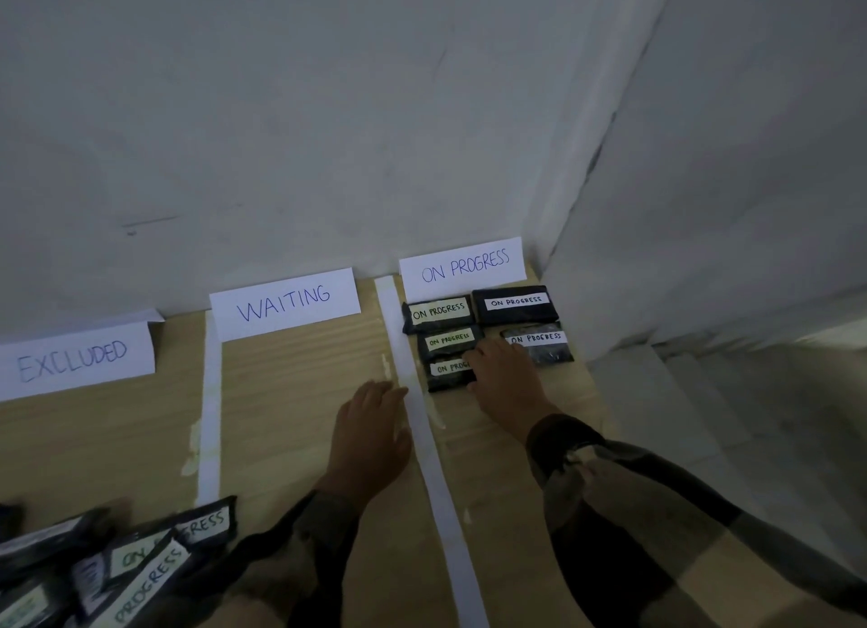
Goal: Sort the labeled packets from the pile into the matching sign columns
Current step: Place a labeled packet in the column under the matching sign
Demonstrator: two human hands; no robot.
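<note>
Three paper signs lean on the wall: EXCLUDED [75, 357], WAITING [284, 302] and ON PROGRESS [462, 265]. Under the ON PROGRESS sign lie several dark packets with ON PROGRESS labels. My right hand [504, 378] rests with its fingers on the nearest packet [445, 375] of that column, covering part of its label. My left hand [370, 432] lies flat and holds nothing, on the wooden table in the WAITING column beside the white divider strip [424, 439]. The pile of labelled packets [117, 566] sits at the bottom left.
A second white strip [209, 421] separates the EXCLUDED and WAITING columns. The grey wall runs along the back, with a corner at the right. The table edge [605, 421] drops off just right of the ON PROGRESS column.
</note>
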